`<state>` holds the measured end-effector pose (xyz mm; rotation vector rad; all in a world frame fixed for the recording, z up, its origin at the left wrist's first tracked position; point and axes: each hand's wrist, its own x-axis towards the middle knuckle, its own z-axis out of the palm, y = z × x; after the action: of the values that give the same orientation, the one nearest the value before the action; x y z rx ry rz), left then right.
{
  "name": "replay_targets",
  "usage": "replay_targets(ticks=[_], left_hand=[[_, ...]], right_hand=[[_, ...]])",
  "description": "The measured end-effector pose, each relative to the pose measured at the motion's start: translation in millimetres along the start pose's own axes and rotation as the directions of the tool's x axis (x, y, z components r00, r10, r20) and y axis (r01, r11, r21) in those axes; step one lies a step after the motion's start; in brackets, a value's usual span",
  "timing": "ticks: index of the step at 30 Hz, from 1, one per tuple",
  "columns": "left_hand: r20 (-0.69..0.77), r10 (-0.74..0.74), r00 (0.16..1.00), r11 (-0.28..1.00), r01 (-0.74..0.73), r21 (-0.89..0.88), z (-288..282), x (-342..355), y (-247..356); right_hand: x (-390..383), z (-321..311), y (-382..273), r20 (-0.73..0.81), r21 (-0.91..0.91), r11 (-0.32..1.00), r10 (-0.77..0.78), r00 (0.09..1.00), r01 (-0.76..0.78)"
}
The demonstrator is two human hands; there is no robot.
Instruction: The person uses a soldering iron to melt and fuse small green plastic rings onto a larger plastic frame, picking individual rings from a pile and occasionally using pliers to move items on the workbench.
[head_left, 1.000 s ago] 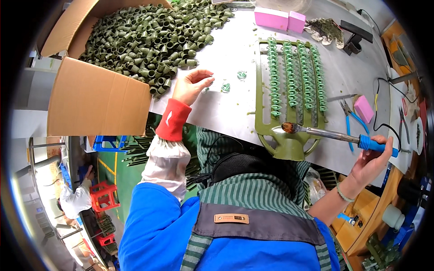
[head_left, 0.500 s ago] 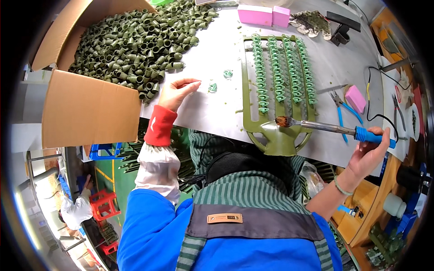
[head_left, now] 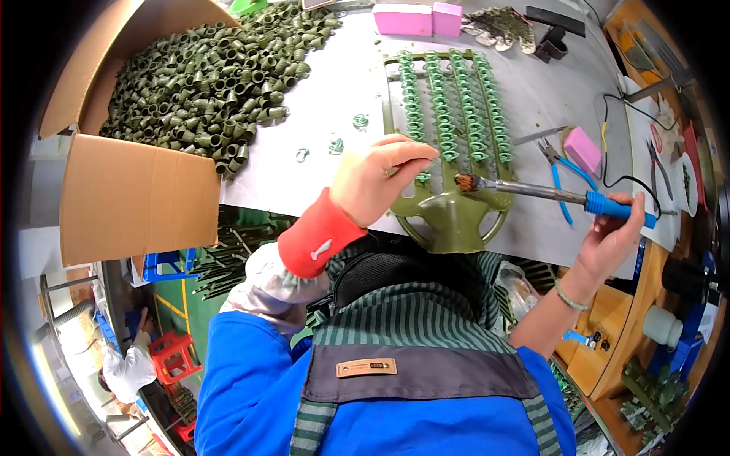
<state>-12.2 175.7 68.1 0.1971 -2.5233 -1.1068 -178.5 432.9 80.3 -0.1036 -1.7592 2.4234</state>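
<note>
My right hand grips the blue handle of a soldering iron, whose thick brown tip points left over the olive-green plastic frame. My left hand is above the frame's near left part, thumb and forefinger pinched together. Anything between those fingertips is too small to make out. Four-sided in outline, the frame carries several rows of light green coil-like loops. Left of my left hand, small green and white curled pieces and a thin green ring lie on the white table covering.
Olive ribbed caps spill from a cardboard box at the left. Pink blocks and a stained glove lie at the back. Blue-handled pliers, a thin blade and another pink block are at the right.
My left hand has moved right, from beside the small curled pieces to over the frame's near end. A thin green ring now shows near where it was. The soldering iron stays over the frame.
</note>
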Motion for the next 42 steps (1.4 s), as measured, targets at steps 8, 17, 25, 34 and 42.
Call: replay_targets(ticks=[8, 17, 25, 34, 42], left_hand=[[-0.053, 0.352, 0.934, 0.887, -0.315, 0.337, 37.1, 19.5, -6.8], [-0.061, 0.341, 0.938, 0.883, -0.297, 0.362, 40.4, 14.9, -14.3], [-0.319, -0.433, 0.843, 0.865, 0.488, 0.116, -39.5, -11.6, -71.7], [-0.333, -0.525, 0.783, 0.688, 0.621, 0.376, -67.6, -37.4, -136.5], [-0.230, -0.535, 0.813, 0.783, 0.375, -0.496, -68.7, -31.0, -101.4]], right_hand=[[-0.2, 8.9, 10.8, 0.005, 0.027, 1.000, 0.006, 1.000, -0.006], [1.3, 7.2, 5.3, -0.045, -0.074, 0.997, 0.007, 0.999, -0.010], [2.4, -4.8, -0.9, -0.001, 0.057, 0.996, 0.067, 0.998, -0.067], [1.9, -3.9, -1.4, 0.034, 0.131, 0.988, 0.072, 0.997, -0.076], [1.1, -2.6, -5.8, 0.070, 0.135, 0.990, 0.037, 0.997, -0.046]])
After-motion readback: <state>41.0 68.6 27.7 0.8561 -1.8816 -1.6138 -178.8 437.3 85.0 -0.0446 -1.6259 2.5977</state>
